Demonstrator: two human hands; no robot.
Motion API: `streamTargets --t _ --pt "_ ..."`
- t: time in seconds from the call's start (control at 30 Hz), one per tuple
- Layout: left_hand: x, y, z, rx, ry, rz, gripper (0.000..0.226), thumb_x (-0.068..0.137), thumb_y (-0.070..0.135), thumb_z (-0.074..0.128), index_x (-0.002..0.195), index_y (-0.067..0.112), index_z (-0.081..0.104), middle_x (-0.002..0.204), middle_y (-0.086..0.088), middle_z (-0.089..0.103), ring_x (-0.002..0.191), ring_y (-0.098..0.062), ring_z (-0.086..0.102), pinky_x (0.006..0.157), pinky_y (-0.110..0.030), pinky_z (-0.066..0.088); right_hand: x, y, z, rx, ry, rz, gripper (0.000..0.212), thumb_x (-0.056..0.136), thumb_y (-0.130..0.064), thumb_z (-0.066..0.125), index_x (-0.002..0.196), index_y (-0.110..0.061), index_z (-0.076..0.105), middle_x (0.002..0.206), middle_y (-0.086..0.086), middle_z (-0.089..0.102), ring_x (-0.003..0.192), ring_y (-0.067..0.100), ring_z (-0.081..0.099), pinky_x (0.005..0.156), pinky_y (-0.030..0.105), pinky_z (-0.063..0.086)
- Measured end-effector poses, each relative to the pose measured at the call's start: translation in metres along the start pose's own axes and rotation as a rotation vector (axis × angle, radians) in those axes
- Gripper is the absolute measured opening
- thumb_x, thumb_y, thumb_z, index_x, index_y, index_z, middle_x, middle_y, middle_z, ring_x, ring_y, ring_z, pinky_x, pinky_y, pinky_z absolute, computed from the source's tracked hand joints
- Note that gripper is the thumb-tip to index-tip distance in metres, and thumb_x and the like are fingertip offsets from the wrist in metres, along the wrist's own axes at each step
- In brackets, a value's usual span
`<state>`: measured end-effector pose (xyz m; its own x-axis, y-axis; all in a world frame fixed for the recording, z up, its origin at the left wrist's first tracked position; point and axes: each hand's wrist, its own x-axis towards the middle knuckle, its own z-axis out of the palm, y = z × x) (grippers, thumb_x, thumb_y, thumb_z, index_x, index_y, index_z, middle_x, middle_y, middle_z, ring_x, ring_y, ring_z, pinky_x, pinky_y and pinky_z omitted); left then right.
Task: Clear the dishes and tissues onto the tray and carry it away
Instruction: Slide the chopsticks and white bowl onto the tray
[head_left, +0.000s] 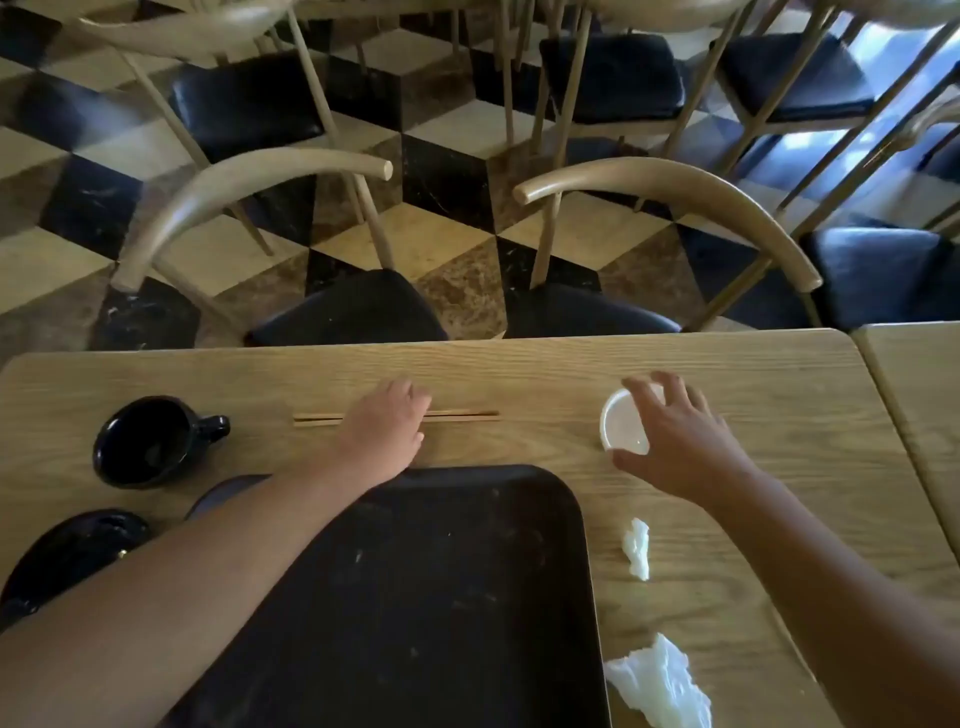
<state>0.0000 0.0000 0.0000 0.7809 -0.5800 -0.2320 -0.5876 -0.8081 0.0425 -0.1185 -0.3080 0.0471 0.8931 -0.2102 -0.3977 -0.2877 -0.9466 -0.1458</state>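
Note:
A black tray (441, 597) lies on the wooden table (753, 395) in front of me. Beyond it a pair of wooden chopsticks (462, 414) lies flat, and my left hand (384, 431) rests over their middle with fingers curled down; whether it grips them I cannot tell. My right hand (675, 447) hovers with fingers spread over a small white cup (621, 426), touching its rim at most. A black mug (150, 441) and a black dish (72, 551) sit at the left. A small crumpled tissue (638, 555) and a larger one (660, 686) lie right of the tray.
Two wooden chairs with black seats (353, 306) (587, 312) are pushed up to the table's far edge. A second table (919, 374) adjoins on the right. More chairs stand on the checkered floor (447, 208) beyond. A dark rounded object (223, 493) peeks out beside my left forearm.

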Motion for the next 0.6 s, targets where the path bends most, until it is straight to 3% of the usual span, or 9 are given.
streamTargets --t 0.13,0.3,0.47,0.6 --pt "0.006 -0.006 0.004 0.038 -0.02 0.026 0.05 0.088 0.032 0.067 0.134 0.018 0.052 0.126 -0.005 0.055 0.118 -0.022 0.053 0.097 -0.036 0.051 0.012 0.0 0.013 -0.014 -0.046 0.044 0.112 0.072 -0.06 0.076 0.154 -0.035 0.005 0.165 0.006 0.002 0.151 0.039 0.006 0.11 0.067 0.032" --pt "0.011 -0.013 0.009 0.001 -0.017 0.062 0.041 0.092 0.025 0.062 0.131 0.017 0.053 0.125 -0.004 0.054 0.116 -0.021 0.053 0.096 -0.033 0.05 0.019 0.003 0.024 -0.015 -0.061 0.086 0.12 0.068 -0.062 0.078 0.152 -0.039 -0.004 0.165 0.004 -0.003 0.151 0.041 0.001 0.107 0.072 0.031" --pt "0.014 -0.016 0.011 -0.01 -0.026 0.115 0.023 0.09 0.013 0.06 0.113 0.017 0.057 0.099 0.0 0.056 0.085 -0.015 0.052 0.071 -0.027 0.048 0.02 0.004 0.026 -0.03 -0.067 0.093 0.122 0.067 -0.06 0.079 0.153 -0.039 -0.004 0.164 0.005 0.001 0.15 0.041 0.007 0.102 0.07 0.038" --pt "0.019 -0.018 0.012 0.028 -0.074 0.167 0.021 0.086 0.012 0.065 0.104 0.02 0.057 0.084 0.007 0.042 0.071 -0.011 0.044 0.061 -0.024 0.037 0.02 -0.001 0.026 -0.049 -0.048 0.098 0.119 0.068 -0.057 0.08 0.153 -0.038 0.0 0.162 0.007 0.005 0.148 0.043 0.01 0.102 0.07 0.038"
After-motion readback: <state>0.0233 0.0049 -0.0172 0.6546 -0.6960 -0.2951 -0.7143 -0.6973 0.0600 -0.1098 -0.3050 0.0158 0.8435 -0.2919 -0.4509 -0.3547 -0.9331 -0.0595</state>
